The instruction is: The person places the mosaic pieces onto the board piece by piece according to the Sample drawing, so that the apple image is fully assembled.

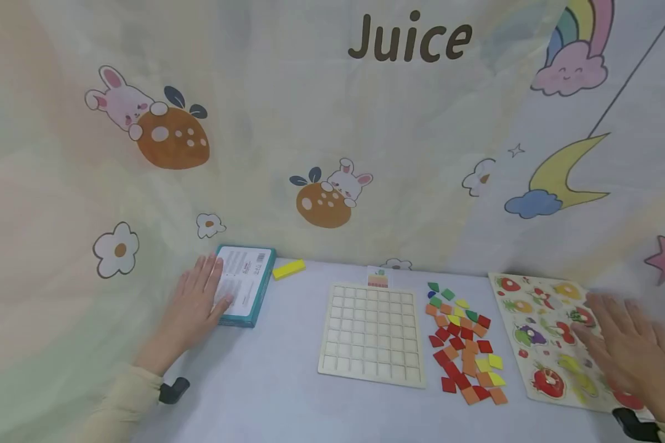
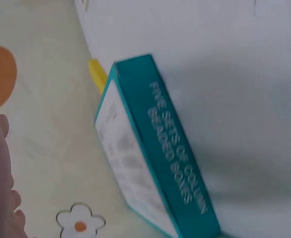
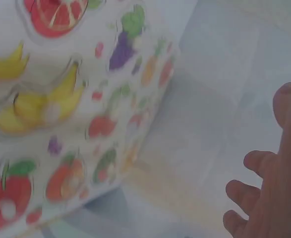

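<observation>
With its fingers straight, my left hand (image 1: 196,306) is at the left side of a teal and white box (image 1: 242,280). Whether it touches the box I cannot tell. In the left wrist view the box's side (image 2: 157,134) reads "FIVE SETS OF COLUMN BEADED BOXES", and part of the hand (image 2: 1,183) shows at the left edge. My right hand (image 1: 632,344), slightly blurred, is spread over the right part of a fruit puzzle board (image 1: 537,344). In the right wrist view its fingertips (image 3: 244,196) appear apart from the board (image 3: 90,64). Neither hand holds anything.
A pale grid board (image 1: 372,335) lies mid-table, with a small picture card (image 1: 379,278) behind it. Several coloured tiles (image 1: 465,347) are scattered between the grid and the puzzle board. Beside the box is a yellow block (image 1: 289,269). A printed cloth (image 1: 255,123) hangs behind the table.
</observation>
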Available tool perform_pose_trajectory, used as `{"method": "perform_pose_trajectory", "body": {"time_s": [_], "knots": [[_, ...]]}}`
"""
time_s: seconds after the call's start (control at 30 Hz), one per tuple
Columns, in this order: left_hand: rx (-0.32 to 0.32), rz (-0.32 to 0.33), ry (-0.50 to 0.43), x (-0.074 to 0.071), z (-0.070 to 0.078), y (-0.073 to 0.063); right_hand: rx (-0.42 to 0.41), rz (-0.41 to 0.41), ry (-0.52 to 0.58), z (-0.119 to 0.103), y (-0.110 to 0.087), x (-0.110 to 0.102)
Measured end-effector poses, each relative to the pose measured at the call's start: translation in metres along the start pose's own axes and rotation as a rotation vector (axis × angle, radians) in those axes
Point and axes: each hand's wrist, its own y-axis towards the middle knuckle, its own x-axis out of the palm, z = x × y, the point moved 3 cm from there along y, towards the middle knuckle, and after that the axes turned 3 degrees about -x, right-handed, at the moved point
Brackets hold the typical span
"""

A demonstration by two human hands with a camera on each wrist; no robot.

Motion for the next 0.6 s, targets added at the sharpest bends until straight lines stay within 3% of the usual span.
{"method": "perform_pose_trajectory", "body": {"time_s": [0.17, 0.33, 0.47, 0.6], "knots": [[0.045, -0.004, -0.03, 0.024, 0.03, -0.002, -0.089, 0.002, 0.147, -0.035, 0.027, 0.019], [0.109, 0.018, -0.12, 0.05, 0.081, -0.004, -0.111, -0.018, 0.311, -0.098, 0.059, 0.044], [0.119, -0.085, -0.254, 0.077, 0.122, -0.002, -0.056, -0.091, 0.433, -0.148, 0.084, 0.066], [0.084, -0.221, -0.303, 0.105, 0.146, -0.005, 0.031, -0.148, 0.444, -0.183, 0.103, 0.084]]}}
